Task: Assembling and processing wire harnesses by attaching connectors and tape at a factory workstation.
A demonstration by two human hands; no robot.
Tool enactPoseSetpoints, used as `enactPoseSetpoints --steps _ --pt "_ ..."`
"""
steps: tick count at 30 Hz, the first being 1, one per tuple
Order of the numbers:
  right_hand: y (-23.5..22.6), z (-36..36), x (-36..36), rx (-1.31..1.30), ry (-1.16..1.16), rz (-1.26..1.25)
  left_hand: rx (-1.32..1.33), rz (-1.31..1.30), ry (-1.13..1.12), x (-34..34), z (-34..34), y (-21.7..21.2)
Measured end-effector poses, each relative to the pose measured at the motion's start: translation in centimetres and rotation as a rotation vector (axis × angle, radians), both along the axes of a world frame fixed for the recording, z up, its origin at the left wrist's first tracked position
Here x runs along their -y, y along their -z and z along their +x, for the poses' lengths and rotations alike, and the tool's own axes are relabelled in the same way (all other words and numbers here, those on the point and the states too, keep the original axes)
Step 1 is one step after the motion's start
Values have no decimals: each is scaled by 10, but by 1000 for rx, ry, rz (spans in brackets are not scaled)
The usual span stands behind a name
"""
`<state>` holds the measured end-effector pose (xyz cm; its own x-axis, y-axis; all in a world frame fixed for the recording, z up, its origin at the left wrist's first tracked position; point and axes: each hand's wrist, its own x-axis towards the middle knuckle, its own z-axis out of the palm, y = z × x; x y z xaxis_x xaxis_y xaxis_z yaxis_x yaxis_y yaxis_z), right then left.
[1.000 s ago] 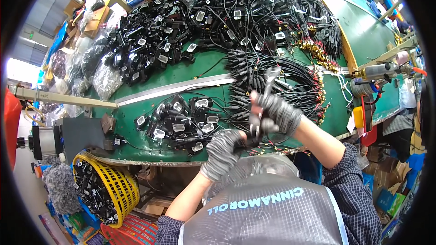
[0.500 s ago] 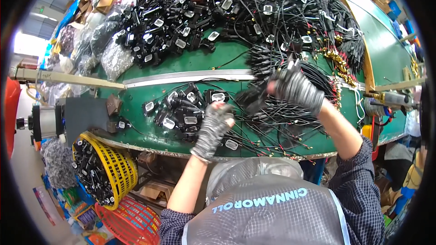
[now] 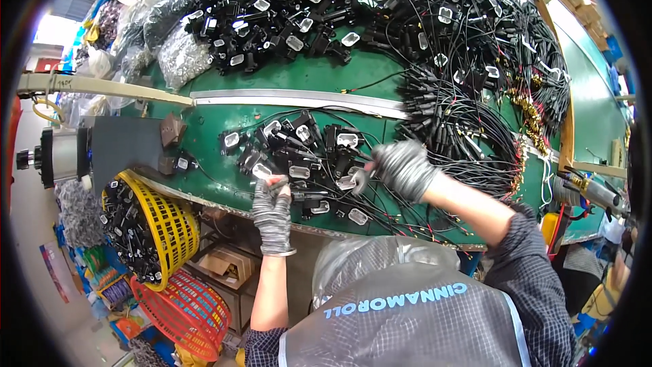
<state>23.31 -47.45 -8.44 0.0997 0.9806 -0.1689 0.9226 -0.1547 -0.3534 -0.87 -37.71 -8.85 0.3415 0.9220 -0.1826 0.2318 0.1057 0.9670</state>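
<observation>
A cluster of small black plastic housings (image 3: 299, 172) with clear windows and thin black cables lies on the green bench (image 3: 234, 83). My left hand (image 3: 273, 217), in a grey striped glove, is at the cluster's near left edge. Its fingers are curled in beside one windowed housing (image 3: 261, 170); what they hold, if anything, is hidden. On the cluster's right side is my right hand (image 3: 405, 171), gloved alike, its fingertips blurred by motion over the housings. Beyond it lies a thick bundle of black cables (image 3: 468, 156) with coloured wire ends.
A big heap of black housings (image 3: 272, 10) and cables covers the bench's far side, behind a pale metal strip (image 3: 292, 100). A motor-like machine (image 3: 64, 156) stands at left, near a yellow basket (image 3: 178, 231) of black parts and a red basket (image 3: 187, 316).
My right hand has come from the cable bundle left and nearer, to the housings. My left hand has moved left and slightly nearer along the cluster. The view has shifted a little.
</observation>
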Motion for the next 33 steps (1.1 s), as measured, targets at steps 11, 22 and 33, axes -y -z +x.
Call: enactPoseSetpoints --steps 11,22,33 --pt "-11 -20 19 46 -127 180 -166 -273 349 32 62 -23" --pt "-96 -16 85 -1463 540 366 237 -717 697 66 50 -27" --pt "-81 7 90 -2087 700 -316 -64 758 1001 83 62 -64"
